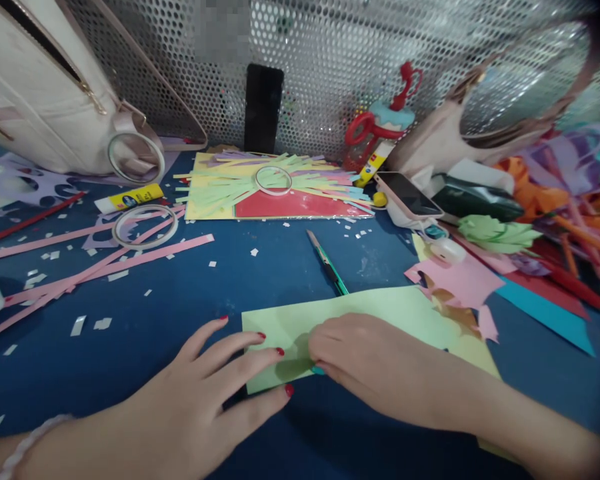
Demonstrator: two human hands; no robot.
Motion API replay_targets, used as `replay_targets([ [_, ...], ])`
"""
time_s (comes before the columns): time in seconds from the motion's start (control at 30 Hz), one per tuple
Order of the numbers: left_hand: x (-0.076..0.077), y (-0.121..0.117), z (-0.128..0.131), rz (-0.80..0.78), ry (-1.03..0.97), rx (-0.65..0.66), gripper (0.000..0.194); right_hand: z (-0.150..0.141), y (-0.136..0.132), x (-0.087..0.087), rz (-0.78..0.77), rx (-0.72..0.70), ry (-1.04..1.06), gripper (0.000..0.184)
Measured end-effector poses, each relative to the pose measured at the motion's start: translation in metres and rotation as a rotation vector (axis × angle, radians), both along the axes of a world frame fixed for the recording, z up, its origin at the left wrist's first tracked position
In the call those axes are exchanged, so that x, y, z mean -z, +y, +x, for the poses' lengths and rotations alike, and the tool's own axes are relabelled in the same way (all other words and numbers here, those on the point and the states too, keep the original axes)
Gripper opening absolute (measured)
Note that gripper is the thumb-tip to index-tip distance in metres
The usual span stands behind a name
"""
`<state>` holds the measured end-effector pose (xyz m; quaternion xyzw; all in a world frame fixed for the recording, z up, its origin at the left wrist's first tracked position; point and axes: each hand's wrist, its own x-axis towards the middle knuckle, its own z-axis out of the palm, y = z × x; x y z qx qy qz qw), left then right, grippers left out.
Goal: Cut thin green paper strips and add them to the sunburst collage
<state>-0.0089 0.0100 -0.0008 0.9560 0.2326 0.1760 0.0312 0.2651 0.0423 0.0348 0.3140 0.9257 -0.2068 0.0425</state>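
A pale green sheet of paper (380, 313) lies on the blue table in front of me. My left hand (200, 393) rests flat with fingers spread, its fingertips on the sheet's left edge. My right hand (370, 367) lies on the sheet with its fingers curled under, pressed together around a small teal object whose tip shows at the knuckles; I cannot make out what it is. A green-handled craft knife (327, 261) lies just beyond the sheet, untouched.
Pink paper strips (80, 263), a tape ring (145, 225) and a glue stick (130, 198) lie at left. A card with cut strips (275, 190) sits at the back, a phone (410, 193) and paper scraps (555, 220) at right. A white bag (35, 93) leans against the mesh wall.
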Motion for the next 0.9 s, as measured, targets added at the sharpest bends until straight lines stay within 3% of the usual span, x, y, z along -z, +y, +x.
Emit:
replay_targets([
  [0.17,-0.006,-0.011,0.003,0.079,-0.023,0.102,0.05,-0.006,0.003,0.003,0.012,0.027,0.006,0.016],
  [0.33,-0.012,-0.011,0.008,0.157,0.043,0.046,0.032,-0.009,0.005,0.006,0.034,0.026,0.016,0.019],
  [0.43,-0.012,-0.007,0.01,0.165,0.04,0.033,0.032,-0.009,0.005,0.006,0.026,0.045,0.02,0.02],
  [0.73,0.011,-0.034,0.007,0.217,0.018,-0.136,0.032,-0.011,0.006,0.003,-0.04,0.1,-0.051,0.024],
  [0.9,0.016,-0.043,0.008,0.176,0.007,-0.14,0.033,-0.012,0.006,0.005,-0.047,0.119,-0.054,0.025],
])
